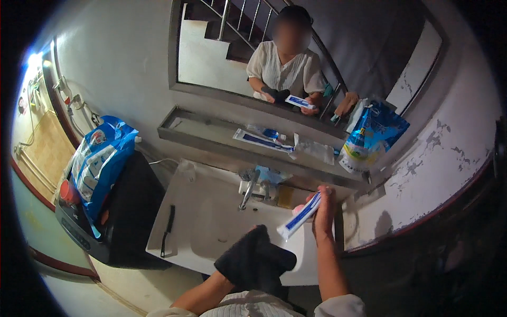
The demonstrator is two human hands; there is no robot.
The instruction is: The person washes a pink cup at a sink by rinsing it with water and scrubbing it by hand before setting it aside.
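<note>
My left hand (225, 279) holds a black cloth (257, 257) over the front edge of the white washbasin (166, 233). The cloth covers most of that hand and hides its fingers. In my right hand (325, 214), above the basin's right side, is a slim white packet or tube (301, 216) with a blue band. It slants down to the left, its lower end near the cloth but apart from it. A pink object (298, 209) shows partly behind the packet. At the back of the basin stands a chrome faucet (249, 192).
A black-handled brush or knife (168, 230) lies on the basin's left rim. Behind runs a grey ledge (214, 130) with packaged items (263, 140) and a blue pouch (374, 134) beneath a mirror (222, 67). On a black appliance (134, 222) at left rest a blue-white bag (103, 158) and a red cup (70, 191).
</note>
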